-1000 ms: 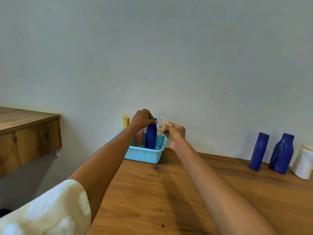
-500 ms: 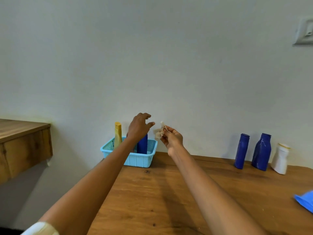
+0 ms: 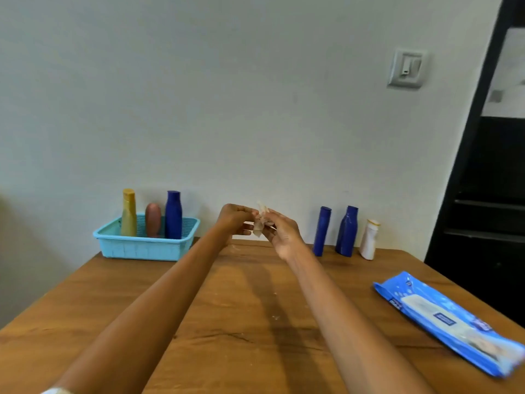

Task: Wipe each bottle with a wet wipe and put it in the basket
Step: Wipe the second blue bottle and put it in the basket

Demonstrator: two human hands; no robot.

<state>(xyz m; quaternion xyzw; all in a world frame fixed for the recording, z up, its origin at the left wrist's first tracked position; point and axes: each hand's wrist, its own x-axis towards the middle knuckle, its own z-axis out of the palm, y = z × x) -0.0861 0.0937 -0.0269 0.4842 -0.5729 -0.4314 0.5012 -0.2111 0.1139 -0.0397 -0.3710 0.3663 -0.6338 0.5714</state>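
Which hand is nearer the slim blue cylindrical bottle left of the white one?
Right. The right hand is just left of the slim blue cylindrical bottle, pinching the crumpled wet wipe; the left hand sits farther left, also pinching it.

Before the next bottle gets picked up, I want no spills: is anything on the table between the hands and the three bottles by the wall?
Nothing visible. The right hand and left hand hold the wipe above bare table; the nearest blue bottle stands just right of them, unobstructed.
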